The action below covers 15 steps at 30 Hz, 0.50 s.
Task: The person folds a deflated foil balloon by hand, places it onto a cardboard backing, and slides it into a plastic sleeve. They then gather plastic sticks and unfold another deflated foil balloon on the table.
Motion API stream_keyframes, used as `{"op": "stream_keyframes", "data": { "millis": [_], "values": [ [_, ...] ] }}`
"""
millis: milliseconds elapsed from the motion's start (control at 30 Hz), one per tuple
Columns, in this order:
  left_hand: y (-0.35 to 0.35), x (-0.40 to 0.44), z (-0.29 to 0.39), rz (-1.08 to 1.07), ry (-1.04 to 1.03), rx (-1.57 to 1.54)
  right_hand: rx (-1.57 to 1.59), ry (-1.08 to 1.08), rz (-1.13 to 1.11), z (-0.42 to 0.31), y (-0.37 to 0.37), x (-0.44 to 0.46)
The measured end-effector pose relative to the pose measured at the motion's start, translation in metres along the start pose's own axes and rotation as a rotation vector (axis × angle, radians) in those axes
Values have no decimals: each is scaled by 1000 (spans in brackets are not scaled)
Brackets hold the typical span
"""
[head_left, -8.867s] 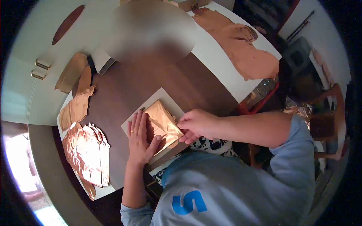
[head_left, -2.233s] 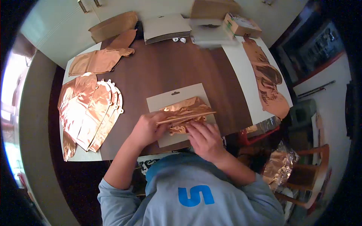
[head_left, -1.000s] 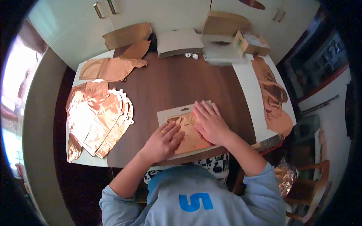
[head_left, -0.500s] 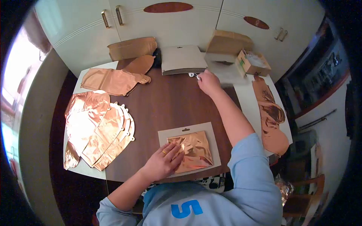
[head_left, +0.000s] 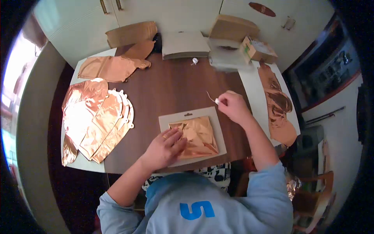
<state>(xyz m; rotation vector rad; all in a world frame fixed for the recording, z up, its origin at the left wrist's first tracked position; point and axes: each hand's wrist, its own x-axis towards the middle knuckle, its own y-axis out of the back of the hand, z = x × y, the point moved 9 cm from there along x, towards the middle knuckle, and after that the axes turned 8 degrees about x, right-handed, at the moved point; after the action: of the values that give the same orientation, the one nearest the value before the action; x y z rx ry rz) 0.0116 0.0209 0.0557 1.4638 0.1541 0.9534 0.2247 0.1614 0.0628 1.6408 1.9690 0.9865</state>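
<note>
A folded copper-coloured foil piece (head_left: 198,136) lies on a pale card (head_left: 221,142) with a hanging slot, near the table's front edge. My left hand (head_left: 165,147) rests on the foil's left side, fingers spread a little and holding nothing. To the right and above the card, my right hand (head_left: 233,107) pinches a small white roll (head_left: 217,101), from which a thin strip trails up and left. Another small white roll (head_left: 194,61) sits at the back of the brown tabletop (head_left: 175,85).
Shiny copper foil shapes (head_left: 105,128) overlap on the left, with duller ones (head_left: 109,68) behind them. More foil (head_left: 278,113) lies along the right edge. Stacked cards (head_left: 185,43), clear plastic bags (head_left: 228,56) and a small carton (head_left: 259,50) stand at the back.
My right hand left the foil, reached to the back for a small white roll, and came back toward the card with it. The foil, once folded in both hands, now lies flat under my left hand.
</note>
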Motion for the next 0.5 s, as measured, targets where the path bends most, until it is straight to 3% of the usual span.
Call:
{"op": "stream_keyframes", "data": {
  "millis": [67, 133, 200, 267, 333, 400, 500],
  "values": [
    [-5, -4, -6, 0, 23, -28, 264, -121, -11, -8, 17, -35],
    [3, 1, -10, -17, 72, -118, 382, -199, -131, -22, 23, -77],
    [4, 2, -20, 0, 152, -247, 737, -403, -314, -25, 6, -127],
    [1, -1, -29, 3, 206, -346, 859, -300, -356, -38, -13, -156],
    [8, 5, -32, -13, 261, -373, 614, -321, -420, -45, -31, -169],
    [12, 6, -32, -28, 300, -382, 674, -329, -253, -49, -46, -162],
    [11, 6, -33, -36, 332, -386, 468, -118, -36, -71, -50, -129]
  ]
}}
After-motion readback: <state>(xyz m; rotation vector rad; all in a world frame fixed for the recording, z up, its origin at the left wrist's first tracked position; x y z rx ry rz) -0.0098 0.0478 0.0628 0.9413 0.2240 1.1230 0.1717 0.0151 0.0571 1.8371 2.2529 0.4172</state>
